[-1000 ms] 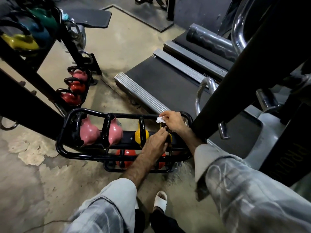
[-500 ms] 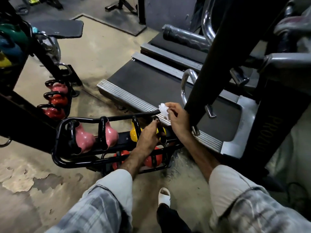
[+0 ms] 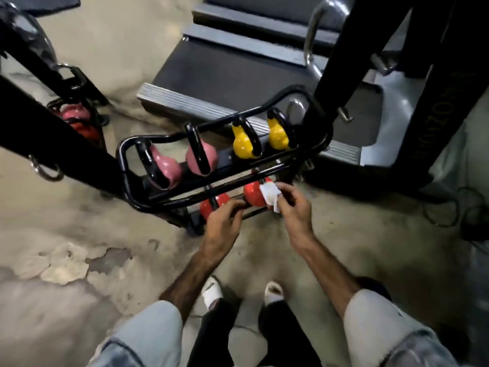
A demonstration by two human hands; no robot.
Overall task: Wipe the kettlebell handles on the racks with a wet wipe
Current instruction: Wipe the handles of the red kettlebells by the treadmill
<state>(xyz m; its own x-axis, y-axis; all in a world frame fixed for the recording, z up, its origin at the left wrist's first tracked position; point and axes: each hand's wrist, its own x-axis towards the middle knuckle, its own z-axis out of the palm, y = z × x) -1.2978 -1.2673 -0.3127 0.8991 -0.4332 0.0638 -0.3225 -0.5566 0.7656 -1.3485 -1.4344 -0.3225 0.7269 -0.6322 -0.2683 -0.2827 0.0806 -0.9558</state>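
A low black rack (image 3: pixel 127 165) holds two pink kettlebells (image 3: pixel 169 168) and two yellow kettlebells (image 3: pixel 243 144) on its upper shelf, all with black handles. Two red kettlebells (image 3: pixel 254 193) sit on the lower shelf. My right hand (image 3: pixel 293 210) pinches a white wet wipe (image 3: pixel 270 193) in front of the right red kettlebell. My left hand (image 3: pixel 223 219) is at the lower shelf's front bar beside the left red kettlebell, fingers curled; whether it grips the bar is unclear.
A treadmill (image 3: pixel 238 64) lies right behind the rack, its black upright (image 3: pixel 341 54) rising at the rack's right end. A second rack's slanted black frame (image 3: pixel 53 128) with pink and red kettlebells (image 3: pixel 76 117) stands at left. Cables (image 3: pixel 455 213) lie right. Worn concrete floor around my feet.
Both hands dropped from the yellow kettlebells on the upper shelf to the red ones on the lower shelf. The wipe stayed in my right hand. The view shifted closer and downward.
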